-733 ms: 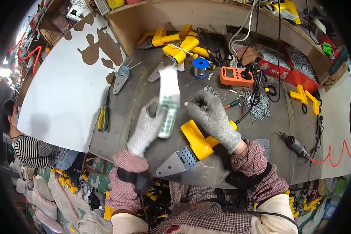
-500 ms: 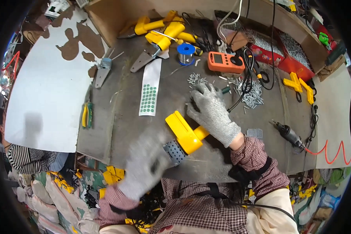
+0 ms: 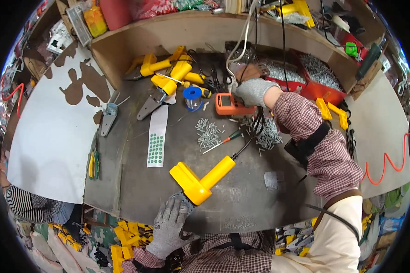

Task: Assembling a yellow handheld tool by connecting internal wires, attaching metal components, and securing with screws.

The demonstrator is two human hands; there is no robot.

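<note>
A yellow hand-held power tool lies near the front of the grey worktop, its handle pointing away to the right with a black cord. My left hand, in a grey knit glove, rests stretched-out fingers on the perforated metal part at its near end. Farther back, my gloved right hand reaches over the right side of an orange meter, covering its socket area. Its fingertips are hidden. A screwdriver with a green handle lies between small metal pins and another pile of them.
A sheet of green round stickers, a solder spool and pliers lie leftward. More yellow tools are at the back. Red boxes of metal parts stand back right. Hanging cords cross behind my right arm.
My right hand has moved away from beside the yellow tool to the orange meter, uncovering the screwdriver. My blurred left hand has settled on the tool's metal part. The whole view has shifted.
</note>
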